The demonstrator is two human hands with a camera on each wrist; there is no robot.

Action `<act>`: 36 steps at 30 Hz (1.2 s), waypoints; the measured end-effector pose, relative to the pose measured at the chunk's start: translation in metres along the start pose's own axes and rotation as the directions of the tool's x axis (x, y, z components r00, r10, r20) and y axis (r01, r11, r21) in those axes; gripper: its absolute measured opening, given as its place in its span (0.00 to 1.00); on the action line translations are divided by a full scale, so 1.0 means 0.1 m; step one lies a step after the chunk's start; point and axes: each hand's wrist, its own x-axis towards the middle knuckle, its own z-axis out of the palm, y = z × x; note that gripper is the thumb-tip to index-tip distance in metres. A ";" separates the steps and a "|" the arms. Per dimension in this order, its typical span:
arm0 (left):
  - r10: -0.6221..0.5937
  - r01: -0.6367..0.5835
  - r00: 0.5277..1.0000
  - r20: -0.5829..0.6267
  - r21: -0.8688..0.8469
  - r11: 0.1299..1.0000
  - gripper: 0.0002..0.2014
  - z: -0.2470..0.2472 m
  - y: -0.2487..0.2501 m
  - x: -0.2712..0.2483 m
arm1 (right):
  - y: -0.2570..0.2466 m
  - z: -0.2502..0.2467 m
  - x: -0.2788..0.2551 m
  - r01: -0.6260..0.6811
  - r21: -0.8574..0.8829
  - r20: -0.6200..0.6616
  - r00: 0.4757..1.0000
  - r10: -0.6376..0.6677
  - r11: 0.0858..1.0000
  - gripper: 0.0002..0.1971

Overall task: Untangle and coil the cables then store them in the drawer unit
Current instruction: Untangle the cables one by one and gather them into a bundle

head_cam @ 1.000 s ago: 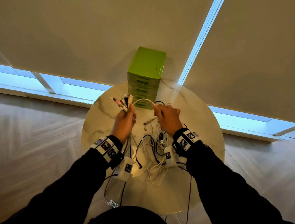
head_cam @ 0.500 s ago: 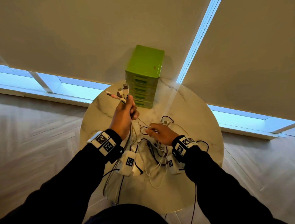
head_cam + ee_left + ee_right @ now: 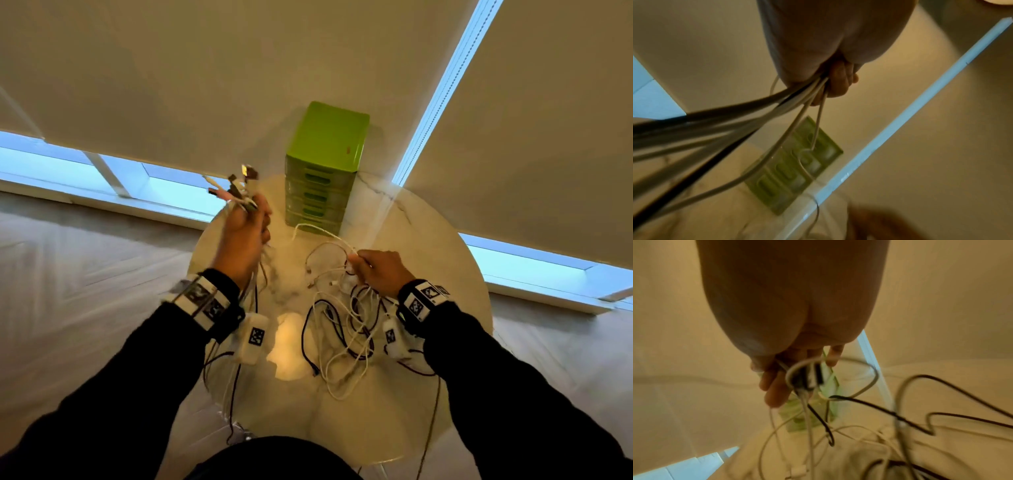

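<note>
Item 1: left hand (image 3: 245,236). Raised above the left part of the round marble table (image 3: 442,260), fist wrapped tightly round a bundle of cable ends (image 3: 239,192). The plugs fan out above the fist, white, pink and dark ones among them; their number cannot be told. Below the fist the strands hang down past the wrist and over the table's near left edge. In the left wrist view the curled fingers (image 3: 838,84) clamp several white and black strands (image 3: 735,116) that run out to the lower left.

Item 2: right hand (image 3: 380,274). Held low over the right half of the table, fingers curled in a narrow pinch on a white cable (image 3: 322,233) that arcs toward the foot of the drawer unit. In the right wrist view, white and black cable parts bunch at the fingertips (image 3: 777,395); the picture is too blurred to tell exactly what is pinched.

Item 3: loose tangle of cables (image 3: 342,329). White and black loops lie heaped on the table, centre to near right, under and beside the right wrist. Not coiled.

Item 4: green drawer unit (image 3: 325,164). Stands upright at the table's far edge, against the drawn blinds (image 3: 205,85). All visible drawers look closed.

Item 5: both wrists carry bands with printed black-and-white markers; sleeves are dark.
</note>
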 end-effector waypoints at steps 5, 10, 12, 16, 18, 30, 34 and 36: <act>-0.241 0.211 0.960 0.145 0.194 0.958 0.14 0.40 -0.37 -0.27 | -0.42 -0.22 0.00 0.138 0.027 -0.192 0.973 -0.130 0.990 0.19; -0.303 0.261 0.906 0.296 0.175 0.949 0.20 0.61 -0.35 -0.32 | -0.58 -0.23 -0.21 0.254 -0.031 -0.086 0.963 -0.256 0.967 0.11; -0.289 0.237 0.904 0.314 0.195 0.952 0.17 0.62 -0.31 -0.33 | -0.56 -0.21 -0.25 0.233 -0.029 -0.017 0.972 -0.234 0.972 0.13; -0.241 0.199 0.926 0.291 0.167 0.966 0.08 0.62 -0.23 -0.31 | -0.42 -0.13 -0.26 0.154 0.043 0.101 0.982 -0.158 0.987 0.18; -0.221 0.194 0.939 0.263 0.126 0.973 0.10 0.59 -0.15 -0.32 | -0.35 -0.04 -0.21 0.081 0.000 0.178 0.981 -0.080 0.997 0.19; -0.012 0.013 0.999 -0.043 0.029 0.999 0.07 -0.11 0.26 -0.07 | 0.03 0.16 -0.06 -0.043 0.183 0.077 0.997 0.029 0.982 0.17; 0.014 -0.010 1.000 -0.025 0.154 0.988 0.08 -0.13 0.13 -0.11 | -0.20 -0.09 0.00 0.039 0.463 -0.122 0.992 0.020 0.885 0.12; 0.026 -0.027 1.000 0.008 0.181 0.983 0.07 -0.06 0.06 -0.18 | -0.34 -0.24 0.00 0.082 0.533 -0.163 0.987 0.007 0.842 0.10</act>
